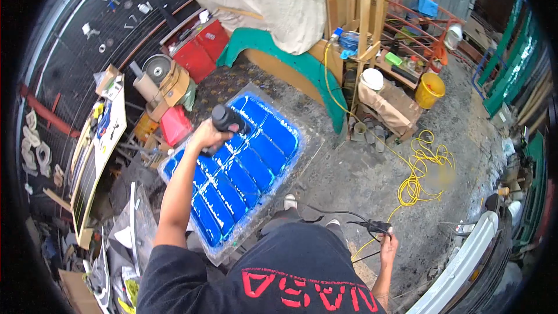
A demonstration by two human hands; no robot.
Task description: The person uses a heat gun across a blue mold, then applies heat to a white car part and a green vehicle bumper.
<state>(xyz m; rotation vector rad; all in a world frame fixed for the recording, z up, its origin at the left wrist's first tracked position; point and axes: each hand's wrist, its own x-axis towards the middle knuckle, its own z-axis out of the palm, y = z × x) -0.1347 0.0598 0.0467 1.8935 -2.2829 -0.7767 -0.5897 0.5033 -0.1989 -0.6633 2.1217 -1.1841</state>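
Note:
My left hand (210, 136) is closed round a black power tool (225, 118), held over the upper left part of a blue ribbed panel (244, 166). White streaks run along the panel's ribs, and its pale rim looks rough. Out to the right, away from the panel, my right hand (388, 239) is closed on a black cable (372, 226). The cable runs left from there towards the panel's edge. Whether the tool's tip touches the panel cannot be made out.
A yellow cord (411, 189) lies coiled on the floor at right. Beyond stand a yellow bucket (430, 91), a white bucket (372, 79) and a red cabinet (200, 52). A long white part (462, 267) is at lower right. Another person (423, 0) stands far back.

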